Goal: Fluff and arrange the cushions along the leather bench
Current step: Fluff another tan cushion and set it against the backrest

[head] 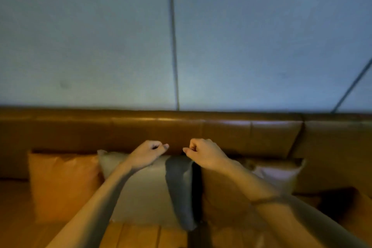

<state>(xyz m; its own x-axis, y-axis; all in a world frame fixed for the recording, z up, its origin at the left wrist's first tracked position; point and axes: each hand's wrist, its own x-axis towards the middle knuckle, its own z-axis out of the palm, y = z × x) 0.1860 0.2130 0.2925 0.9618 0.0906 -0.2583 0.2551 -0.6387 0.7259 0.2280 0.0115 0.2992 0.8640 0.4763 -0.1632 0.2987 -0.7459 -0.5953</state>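
Both hands hover curled at the top edge of the grey cushion (145, 187) leaning on the bench (141, 131) backrest: left hand (148, 154) grip loosely closed, right hand (203, 152) likewise, neither clearly pinching fabric. An orange cushion (62, 185) stands just left.

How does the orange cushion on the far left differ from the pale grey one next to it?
The orange cushion is warm-coloured and untouched; the grey cushion is pale, with the left hand at its top edge. The orange one shows whole; the grey one is partly covered by a forearm. Both stand upright against the leather backrest.

Dim, soft, perhaps motion-blurred; wide-angle edge distortion.
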